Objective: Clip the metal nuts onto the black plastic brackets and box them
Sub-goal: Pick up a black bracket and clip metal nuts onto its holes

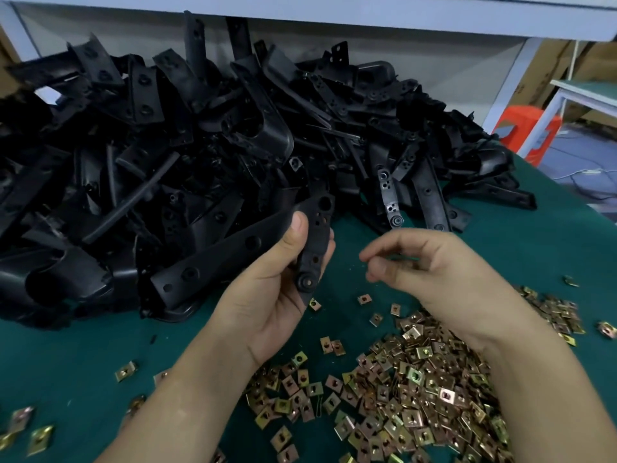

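My left hand (pixel 277 289) grips a flat black plastic bracket (pixel 315 238) with several holes, held upright over the green table. My right hand (pixel 430 262) hovers just to its right above the nuts, with curled fingers, blurred; whether it holds a nut I cannot tell. A heap of brass-coloured metal clip nuts (pixel 410 389) lies on the table under my right forearm. A big pile of black plastic brackets (pixel 187 155) fills the far left and middle of the table.
The green table top (pixel 83 355) shows at the near left, with a few stray nuts (pixel 125 370) on it. A white shelf (pixel 334 11) hangs over the pile. An orange stool (pixel 524 128) and cardboard boxes stand beyond the table's right edge.
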`<state>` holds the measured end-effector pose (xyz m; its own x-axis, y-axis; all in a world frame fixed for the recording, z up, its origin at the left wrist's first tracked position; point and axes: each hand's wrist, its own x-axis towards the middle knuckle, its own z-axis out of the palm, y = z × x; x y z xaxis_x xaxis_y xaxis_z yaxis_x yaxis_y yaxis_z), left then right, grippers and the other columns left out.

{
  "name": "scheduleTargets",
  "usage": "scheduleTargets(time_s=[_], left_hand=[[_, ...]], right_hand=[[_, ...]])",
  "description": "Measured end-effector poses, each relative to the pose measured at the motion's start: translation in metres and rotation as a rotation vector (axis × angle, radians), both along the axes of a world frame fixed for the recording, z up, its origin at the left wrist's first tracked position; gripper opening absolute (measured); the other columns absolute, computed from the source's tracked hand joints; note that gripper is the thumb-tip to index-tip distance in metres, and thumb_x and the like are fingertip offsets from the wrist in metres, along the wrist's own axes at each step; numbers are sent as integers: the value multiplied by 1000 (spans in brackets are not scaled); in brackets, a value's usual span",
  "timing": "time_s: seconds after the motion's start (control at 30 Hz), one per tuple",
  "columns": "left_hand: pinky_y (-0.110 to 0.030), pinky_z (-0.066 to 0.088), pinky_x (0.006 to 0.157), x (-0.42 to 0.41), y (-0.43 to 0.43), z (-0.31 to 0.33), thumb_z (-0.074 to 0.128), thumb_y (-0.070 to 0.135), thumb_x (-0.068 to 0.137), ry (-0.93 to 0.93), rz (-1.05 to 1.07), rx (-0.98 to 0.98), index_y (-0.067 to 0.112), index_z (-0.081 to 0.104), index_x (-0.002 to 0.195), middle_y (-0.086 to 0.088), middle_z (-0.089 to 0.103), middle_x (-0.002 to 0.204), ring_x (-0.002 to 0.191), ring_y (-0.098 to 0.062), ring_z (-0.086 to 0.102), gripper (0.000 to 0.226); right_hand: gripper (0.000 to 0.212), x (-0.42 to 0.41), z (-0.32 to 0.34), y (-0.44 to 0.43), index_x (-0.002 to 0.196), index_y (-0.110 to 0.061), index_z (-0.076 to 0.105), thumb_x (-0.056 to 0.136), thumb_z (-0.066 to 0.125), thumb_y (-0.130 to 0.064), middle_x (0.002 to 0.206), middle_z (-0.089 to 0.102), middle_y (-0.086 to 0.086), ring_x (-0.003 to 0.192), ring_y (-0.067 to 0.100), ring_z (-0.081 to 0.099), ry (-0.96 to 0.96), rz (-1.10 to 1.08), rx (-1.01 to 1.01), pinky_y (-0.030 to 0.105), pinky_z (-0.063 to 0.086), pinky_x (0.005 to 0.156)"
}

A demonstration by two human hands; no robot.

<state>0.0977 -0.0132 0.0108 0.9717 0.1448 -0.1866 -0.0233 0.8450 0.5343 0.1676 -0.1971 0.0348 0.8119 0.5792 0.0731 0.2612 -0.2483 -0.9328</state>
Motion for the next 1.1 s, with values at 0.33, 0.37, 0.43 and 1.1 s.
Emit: scheduleTargets(time_s=[0.33,0.37,0.43,1.1], left_hand=[[-21,57,69,-4,-4,-3,77,34,80,-40,-91,123,16,84,95,-1,79,98,82,-9,75,24],[-21,57,69,-4,-4,-3,78,35,78,-33,-89,131,16,84,97,-2,79,100,83,-9,75,27],[-20,57,69,-4,-5,-4,77,36,79,-18,-91,154,16,83,99,-2,78,101,83,-8,74,28],[-17,53,57,-2,-4,-11,75,38,80,-12,-148,192,15,79,106,3,74,85,65,-5,68,35]], right_hand=[[16,-12,-4,26,86,-23,80,71,74,-21,87,74,0,82,13,72,304,-89,441,20,55,73],[16,-12,-5,28,86,-19,80,70,74,-18,88,75,3,85,13,72,359,-80,485,20,56,75],[18,-13,-6,32,85,-15,81,69,75,-14,88,75,7,86,14,72,428,-71,542,20,57,76],[24,-16,-7,37,91,-15,80,67,77,-10,88,76,10,75,15,72,554,-117,635,21,55,62]])
